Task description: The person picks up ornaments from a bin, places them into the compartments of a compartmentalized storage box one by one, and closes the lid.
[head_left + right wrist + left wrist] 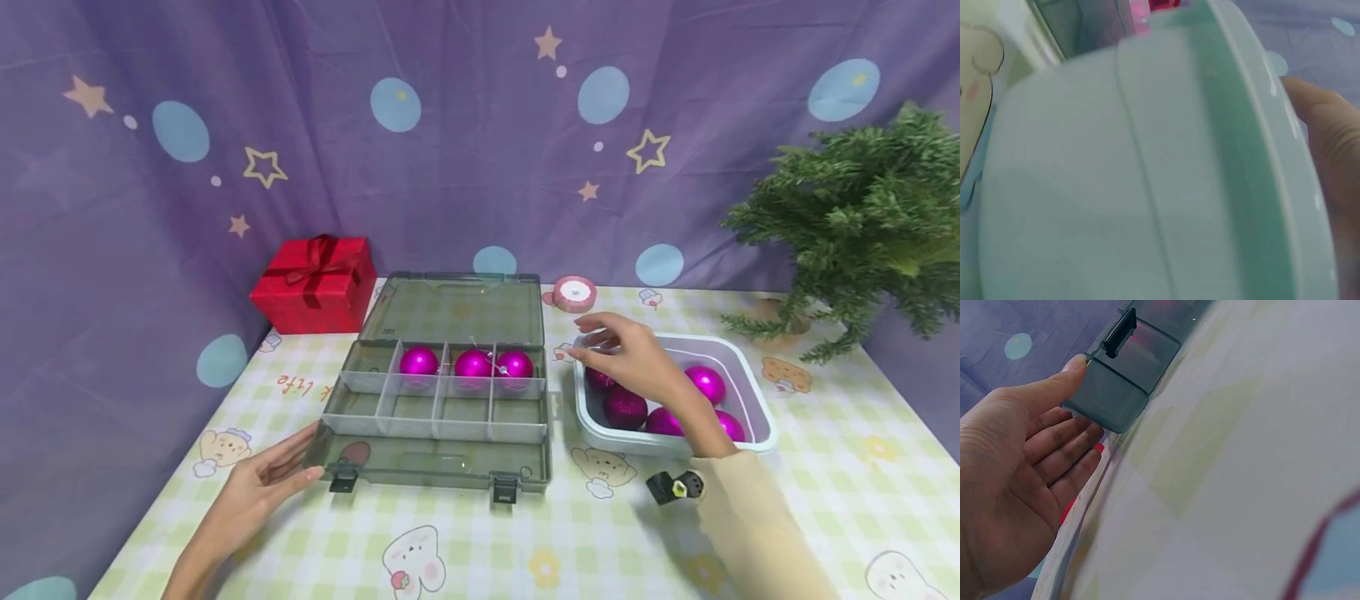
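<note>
A translucent grey-green organizer box (472,457) lies with its lid laid back. Three shiny magenta baubles (418,362) occupy separate back-row compartments; the back-left one holds none. At the box's front-left corner is my left hand (251,492); the left wrist view shows its thumb (1075,364) touching the corner, with loosely extended fingers beside it. To the right stands a pale plastic tub (756,398) with several magenta baubles (705,385), some glittery. My right hand (637,360) hovers over the tub's left side, thumb and fingers apart, no object visible between them.
Behind the organizer box are a red gift box (315,287) at left and a pink ribbon spool (575,293) at right. A small artificial tree (877,208) stands at the right back. A small black object (673,487) shows beside the right sleeve.
</note>
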The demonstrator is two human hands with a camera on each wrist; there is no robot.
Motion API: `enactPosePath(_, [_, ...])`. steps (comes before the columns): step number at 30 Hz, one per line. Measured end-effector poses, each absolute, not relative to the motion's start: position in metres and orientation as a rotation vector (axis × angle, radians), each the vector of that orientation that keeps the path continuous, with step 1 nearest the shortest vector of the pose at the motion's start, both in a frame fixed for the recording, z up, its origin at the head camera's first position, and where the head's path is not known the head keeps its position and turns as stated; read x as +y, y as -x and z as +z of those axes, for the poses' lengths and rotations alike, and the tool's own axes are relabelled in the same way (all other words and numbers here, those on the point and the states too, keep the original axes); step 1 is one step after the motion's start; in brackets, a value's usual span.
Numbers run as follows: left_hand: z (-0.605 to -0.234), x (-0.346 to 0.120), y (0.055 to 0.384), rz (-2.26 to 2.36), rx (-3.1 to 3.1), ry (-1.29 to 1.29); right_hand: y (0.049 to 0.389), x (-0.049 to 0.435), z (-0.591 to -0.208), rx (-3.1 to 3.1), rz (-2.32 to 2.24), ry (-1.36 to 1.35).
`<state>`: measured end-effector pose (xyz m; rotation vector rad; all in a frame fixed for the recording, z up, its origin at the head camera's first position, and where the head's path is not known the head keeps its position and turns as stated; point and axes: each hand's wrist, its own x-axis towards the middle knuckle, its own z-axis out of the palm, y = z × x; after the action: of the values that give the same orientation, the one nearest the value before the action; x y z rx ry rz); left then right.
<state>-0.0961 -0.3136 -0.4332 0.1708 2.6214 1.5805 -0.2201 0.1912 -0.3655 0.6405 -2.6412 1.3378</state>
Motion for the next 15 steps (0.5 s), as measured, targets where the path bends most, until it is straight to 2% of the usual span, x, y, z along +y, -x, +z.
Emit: enactPosePath(15, [-0.435,-0.315,0.097,1.58,2.627,-0.181,0.207,0.234,-0.377,-2.735,1.25,-0.504])
